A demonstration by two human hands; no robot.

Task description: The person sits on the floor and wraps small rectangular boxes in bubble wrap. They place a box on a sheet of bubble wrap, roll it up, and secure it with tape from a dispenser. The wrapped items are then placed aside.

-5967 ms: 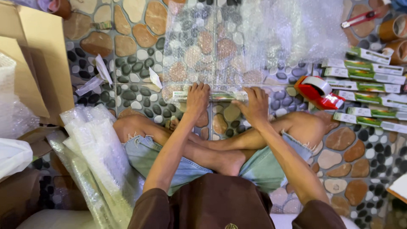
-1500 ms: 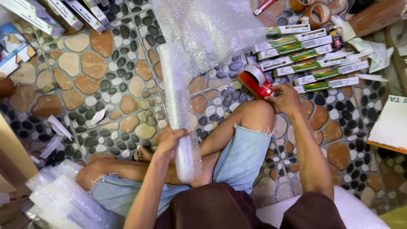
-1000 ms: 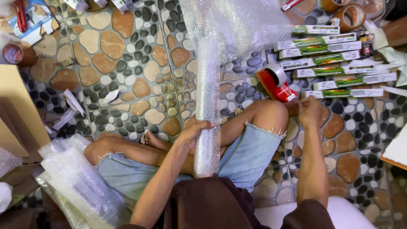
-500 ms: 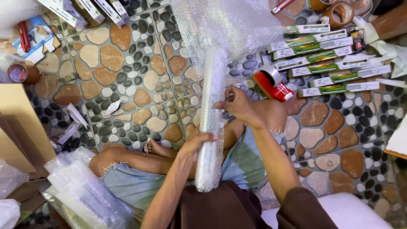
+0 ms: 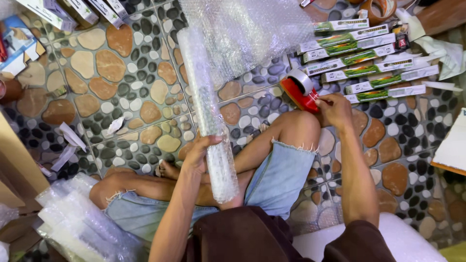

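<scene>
1. A person sits cross-legged on a pebble-patterned floor (image 5: 121, 87), seen from above by a head-worn camera.
2. The left hand (image 5: 199, 155) is clenched around a long bubble-wrapped bundle (image 5: 206, 106) — fingers curled over its lower part, thumb on the near side. The bundle stands tilted, its lower end resting against the person's crossed legs, its upper end leaning away toward a loose sheet of bubble wrap (image 5: 247, 34) spread on the floor.
3. The right hand (image 5: 332, 107) is stretched out past the right knee and grasps a red tape dispenser (image 5: 299, 90) — fingers closed on its near end. The dispenser sits on the floor just beside the knee, with a roll of clear tape on top.
4. Beyond the dispenser lies a row of long, narrow green-and-white boxes (image 5: 364, 58), packed side by side.
5. At lower left, near the left knee, rests a pile of clear plastic bags (image 5: 77, 223). More boxes (image 5: 73, 9) lie at the top left corner.
</scene>
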